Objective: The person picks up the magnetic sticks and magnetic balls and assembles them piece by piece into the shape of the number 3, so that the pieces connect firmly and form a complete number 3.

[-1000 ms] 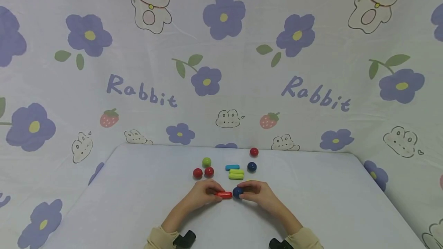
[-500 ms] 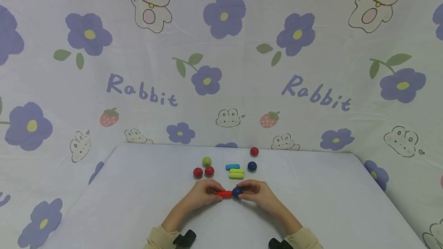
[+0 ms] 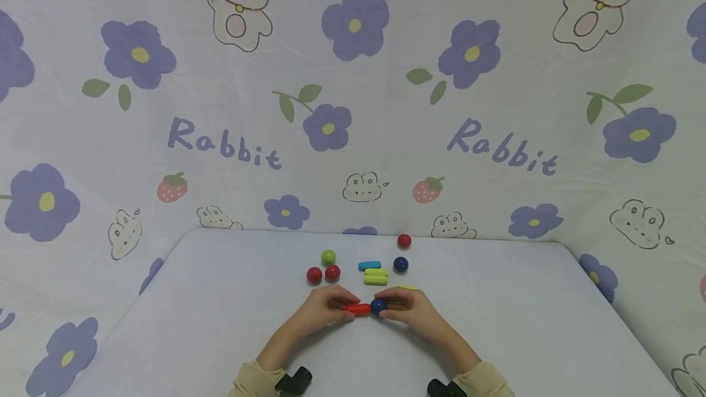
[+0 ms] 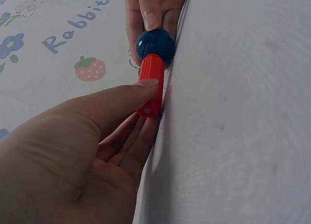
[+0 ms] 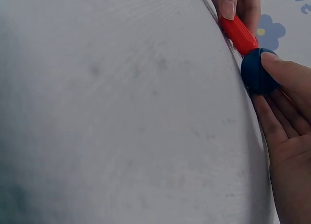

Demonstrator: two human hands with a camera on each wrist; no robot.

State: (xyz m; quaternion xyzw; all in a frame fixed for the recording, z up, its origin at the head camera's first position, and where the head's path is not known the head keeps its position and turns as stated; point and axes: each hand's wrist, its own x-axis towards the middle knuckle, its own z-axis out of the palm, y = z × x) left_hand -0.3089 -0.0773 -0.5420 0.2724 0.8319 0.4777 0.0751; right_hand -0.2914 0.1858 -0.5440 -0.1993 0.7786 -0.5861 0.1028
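Note:
My left hand [image 3: 330, 307] pinches a short red ribbed rod [image 4: 152, 71] between thumb and fingers. A small silvery disc shows in the rod's near end in the left wrist view. Opposite it, my right hand [image 3: 415, 310] holds a glossy dark blue ball [image 5: 257, 72] with a seam round it, thumb on one side and fingers on the other. The rod's far end touches the ball, and the two lie in a line just above the white tabletop [image 3: 220, 299]. Fingers cover part of the rod and of the ball.
Beyond my hands lie two yellow-green rods [image 3: 376, 277], a light blue rod [image 3: 369, 266] and another blue ball [image 3: 401, 264]. Two red balls [image 3: 323, 274] and a green ball [image 3: 328, 257] sit left of them. One red ball [image 3: 404, 241] is near the back edge. My right hand partly hides a yellow piece [image 3: 407, 287].
A second ago a small gap separated the red rod from the blue ball; now they touch. Both hands otherwise keep nearly the same place and grip.

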